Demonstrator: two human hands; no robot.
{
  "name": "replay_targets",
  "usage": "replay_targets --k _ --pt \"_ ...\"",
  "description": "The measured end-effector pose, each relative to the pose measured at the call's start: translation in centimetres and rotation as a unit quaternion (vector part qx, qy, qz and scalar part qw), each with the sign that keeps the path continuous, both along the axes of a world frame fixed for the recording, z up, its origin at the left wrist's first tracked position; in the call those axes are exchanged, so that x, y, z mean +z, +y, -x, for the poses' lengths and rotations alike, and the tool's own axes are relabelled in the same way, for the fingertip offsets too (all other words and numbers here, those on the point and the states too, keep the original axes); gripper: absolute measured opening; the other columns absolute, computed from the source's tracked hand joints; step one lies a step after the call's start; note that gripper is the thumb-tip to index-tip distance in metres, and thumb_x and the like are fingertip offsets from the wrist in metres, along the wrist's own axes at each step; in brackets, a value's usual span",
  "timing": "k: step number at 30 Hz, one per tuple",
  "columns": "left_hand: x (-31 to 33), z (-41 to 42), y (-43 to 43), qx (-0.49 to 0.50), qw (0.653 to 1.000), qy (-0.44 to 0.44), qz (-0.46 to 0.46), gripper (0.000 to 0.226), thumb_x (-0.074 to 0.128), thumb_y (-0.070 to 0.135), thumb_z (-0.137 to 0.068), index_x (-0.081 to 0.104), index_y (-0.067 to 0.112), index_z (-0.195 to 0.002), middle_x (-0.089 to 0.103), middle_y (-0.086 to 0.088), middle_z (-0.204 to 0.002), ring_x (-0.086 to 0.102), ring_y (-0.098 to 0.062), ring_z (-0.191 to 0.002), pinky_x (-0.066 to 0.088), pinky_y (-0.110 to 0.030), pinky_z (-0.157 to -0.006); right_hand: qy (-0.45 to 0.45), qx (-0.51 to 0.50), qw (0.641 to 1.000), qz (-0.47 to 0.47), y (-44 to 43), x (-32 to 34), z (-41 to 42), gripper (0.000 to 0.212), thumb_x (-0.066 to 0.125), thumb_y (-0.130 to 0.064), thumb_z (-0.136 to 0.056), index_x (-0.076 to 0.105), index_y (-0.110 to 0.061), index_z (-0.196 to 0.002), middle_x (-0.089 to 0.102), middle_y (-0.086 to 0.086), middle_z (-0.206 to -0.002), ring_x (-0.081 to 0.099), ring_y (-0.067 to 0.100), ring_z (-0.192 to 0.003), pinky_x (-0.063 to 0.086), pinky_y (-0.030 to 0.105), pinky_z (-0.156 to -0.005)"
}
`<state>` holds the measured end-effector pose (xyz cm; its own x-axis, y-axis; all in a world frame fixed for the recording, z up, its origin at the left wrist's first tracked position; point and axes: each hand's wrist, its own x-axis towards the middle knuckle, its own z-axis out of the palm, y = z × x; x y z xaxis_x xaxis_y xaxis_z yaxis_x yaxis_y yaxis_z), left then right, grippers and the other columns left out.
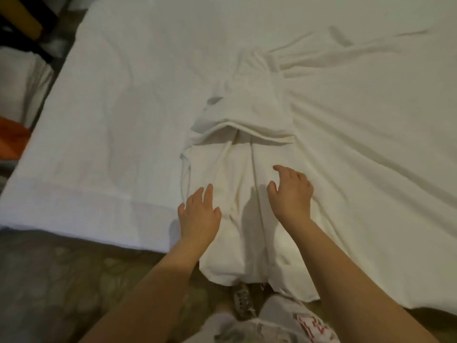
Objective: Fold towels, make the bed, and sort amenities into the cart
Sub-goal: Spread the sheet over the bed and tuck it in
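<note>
At the near edge of the bed [61, 209], a part-folded towel [237, 184] is being pressed flat by the left hand [199, 214] and right hand [291, 191], fingers released, while the rumpled sheet [371, 107] is apparently being left for later.

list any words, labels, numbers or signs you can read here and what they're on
No text here can be read.
Red print on the person's pale garment, at the bottom edge: may be letters, but too blurred and cut off to read.
Towel and bed sheet: plain white, no label or mark visible.
</note>
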<state>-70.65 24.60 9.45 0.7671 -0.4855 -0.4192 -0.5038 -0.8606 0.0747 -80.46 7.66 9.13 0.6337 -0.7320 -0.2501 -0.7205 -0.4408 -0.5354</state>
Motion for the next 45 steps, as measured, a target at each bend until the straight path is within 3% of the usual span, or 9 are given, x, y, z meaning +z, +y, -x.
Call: replay_targets --k 9,13,15,18,24,29,32,39,45 --pt "-8.7 -4.6 1.7 0.272 0.943 0.152 0.117 0.073 0.052 0.040 -0.094 0.015 0.014 -0.151 0.030 -0.011 -0.151 0.035 -0.027 -0.136 0.030 -0.033 -0.109 0.023 -0.031 0.945 -0.325 7.1 -8.8 -8.5 0.046 0.060 -0.044 -0.088 0.052 -0.011 -0.120 0.061 0.003 -0.110 0.059 0.024 -0.100 0.043 0.031 -0.079" --pt "-10.1 -7.4 1.9 0.376 0.879 0.193 0.221 0.066 0.056 0.035 -0.093 0.027 0.013 -0.147 0.042 -0.008 -0.144 0.046 -0.024 -0.125 0.038 -0.031 -0.101 0.027 -0.059 0.964 -0.259 8.6 -10.5 -9.6 0.011 0.056 -0.023 -0.091 0.047 -0.017 -0.087 0.054 0.000 -0.084 0.055 0.026 -0.085 0.032 0.027 -0.068" --pt "-10.2 -8.5 1.8 0.374 0.849 0.284 0.241 0.052 0.057 0.026 -0.093 0.040 0.011 -0.140 0.053 -0.009 -0.133 0.053 -0.024 -0.117 0.044 -0.031 -0.095 -0.011 -0.074 0.961 -0.268 9.4 -10.6 -10.3 0.026 0.049 -0.014 -0.094 0.037 -0.017 -0.071 0.045 -0.001 -0.068 0.046 0.021 -0.068 0.026 0.028 -0.060" --pt "-8.9 -8.9 2.8 0.330 0.819 0.375 0.284 0.039 0.054 0.015 -0.094 0.051 0.011 -0.133 0.061 -0.008 -0.121 0.059 -0.025 -0.111 0.048 -0.036 -0.093 -0.051 -0.135 0.956 -0.257 11.3 -9.1 -10.6 0.010 0.046 -0.014 -0.094 0.050 -0.008 -0.087 0.052 0.002 -0.076 0.050 0.019 -0.072 0.037 0.026 -0.060" --pt "-7.1 -10.4 10.0 0.123 0.849 0.433 0.279 0.027 0.047 0.022 -0.098 0.058 0.024 -0.123 0.063 0.000 -0.119 0.059 -0.017 -0.107 0.047 -0.036 -0.098 -0.044 -0.188 0.981 -0.031 20.0 -6.4 -9.8 0.047 0.053 -0.025 -0.092 0.044 -0.016 -0.138 0.049 0.006 -0.132 0.045 0.022 -0.118 0.037 0.034 -0.100" --pt "-10.3 -13.8 13.2 0.109 0.906 0.349 0.215 0.039 0.040 0.025 -0.101 0.044 0.019 -0.139 0.051 -0.004 -0.135 0.052 -0.021 -0.119 0.039 -0.023 -0.086 0.172 -0.075 0.982 -0.025 23.4 -9.9 -11.5 0.073 0.059 -0.051 -0.084 0.029 -0.024 -0.146 0.031 0.001 -0.149 0.029 0.028 -0.135 0.034 0.043 -0.104" --pt "-12.1 -14.2 13.1 0.153 0.892 0.347 0.244 0.037 0.044 0.025 -0.099 0.045 0.017 -0.135 0.057 -0.005 -0.125 0.056 -0.021 -0.110 0.044 -0.028 -0.087 0.195 -0.052 0.977 0.064 21.7 -11.9 -10.9 0.047 0.055 -0.034 -0.090 0.046 -0.014 -0.132 0.047 0.007 -0.135 0.041 0.032 -0.124 0.036 0.040 -0.096" --pt "-13.1 -14.0 6.5 0.299 0.743 0.448 0.397 0.041 0.060 0.026 -0.091 0.050 0.011 -0.128 0.063 -0.007 -0.118 0.063 -0.023 -0.100 0.054 -0.039 -0.087 0.025 -0.155 0.980 -0.118 18.6 -9.9 -7.4 0.014 0.042 -0.020 -0.100 0.055 -0.014 -0.097 0.055 -0.005 -0.082 0.050 0.014 -0.075 0.032 0.021 -0.057" --pt "-11.9 -16.0 4.2 0.386 0.770 0.327 0.388 0.034 0.051 0.026 -0.096 0.060 0.002 -0.119 0.061 -0.019 -0.119 0.058 -0.035 -0.112 0.047 -0.044 -0.098 -0.038 -0.206 0.971 -0.118 19.2 -8.0 -6.4 0.029 0.051 -0.028 -0.096 0.052 -0.020 -0.124 0.056 -0.006 -0.111 0.055 0.011 -0.098 0.042 0.021 -0.077"
